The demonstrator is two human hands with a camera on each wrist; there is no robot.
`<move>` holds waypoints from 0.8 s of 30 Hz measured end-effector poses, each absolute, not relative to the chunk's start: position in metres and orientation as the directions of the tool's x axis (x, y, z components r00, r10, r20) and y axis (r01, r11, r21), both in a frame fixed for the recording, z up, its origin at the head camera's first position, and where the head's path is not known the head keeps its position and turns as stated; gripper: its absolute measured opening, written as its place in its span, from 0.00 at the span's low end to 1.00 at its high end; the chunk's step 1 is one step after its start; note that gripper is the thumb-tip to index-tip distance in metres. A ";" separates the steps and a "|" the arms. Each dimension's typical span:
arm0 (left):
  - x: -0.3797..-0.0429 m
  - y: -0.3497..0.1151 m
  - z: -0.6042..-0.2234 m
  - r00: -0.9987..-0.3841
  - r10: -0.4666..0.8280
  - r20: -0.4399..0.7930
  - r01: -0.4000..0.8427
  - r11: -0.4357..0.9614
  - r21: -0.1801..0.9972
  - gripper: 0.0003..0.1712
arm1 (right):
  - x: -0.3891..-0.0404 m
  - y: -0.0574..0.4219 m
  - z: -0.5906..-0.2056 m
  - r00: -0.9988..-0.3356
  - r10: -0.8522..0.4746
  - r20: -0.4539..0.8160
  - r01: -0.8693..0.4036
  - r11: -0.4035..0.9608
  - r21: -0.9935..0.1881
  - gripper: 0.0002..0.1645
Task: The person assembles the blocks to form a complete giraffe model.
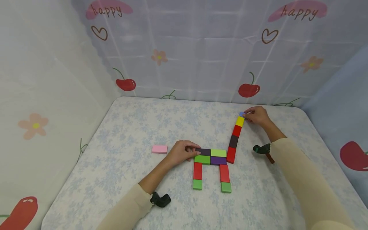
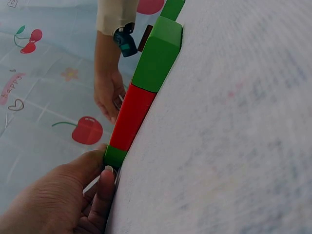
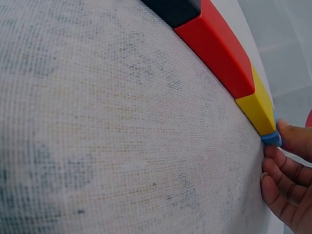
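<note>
In the head view, several flat coloured blocks lie end to end and side by side. My left hand [image 1: 180, 152] is at the left end of the cluster, pinching the black block [image 1: 204, 152] between thumb and index finger. Just in front of that block lies a bright green block [image 1: 202, 160]. A slanted row runs from a red block [image 1: 231, 155] up to a yellow block [image 1: 240, 121] and a small blue block [image 1: 241, 114]. That blue block [image 3: 272, 140] is pinched by my right hand [image 1: 257, 115], its thumb on top in the right wrist view.
A lone pink block [image 1: 159, 149] sits left of my left hand. Lime [image 1: 218, 153] and purple [image 1: 218, 160] blocks complete the cluster, with two red-and-green legs toward me. Dark wrist cameras [image 1: 160, 200] project from both sleeves. A printed curtain [image 1: 195, 57] hangs behind the table.
</note>
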State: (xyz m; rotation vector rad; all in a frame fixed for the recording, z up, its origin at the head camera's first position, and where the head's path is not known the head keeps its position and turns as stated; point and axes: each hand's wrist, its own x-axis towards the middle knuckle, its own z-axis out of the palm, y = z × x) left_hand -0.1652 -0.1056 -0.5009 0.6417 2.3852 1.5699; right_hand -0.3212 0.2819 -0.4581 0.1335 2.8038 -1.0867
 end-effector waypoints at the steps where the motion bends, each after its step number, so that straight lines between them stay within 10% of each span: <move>1: -0.165 -0.106 -0.501 -0.882 0.469 0.058 0.239 0.337 0.911 0.14 | -0.321 0.282 -0.458 -0.987 0.034 -0.155 0.129 0.738 -0.663 0.22; 24: -0.165 -0.105 -0.498 -0.881 0.470 0.054 0.236 0.337 0.911 0.14 | -0.301 0.291 -0.434 -0.995 0.010 -0.104 0.075 0.757 -0.649 0.27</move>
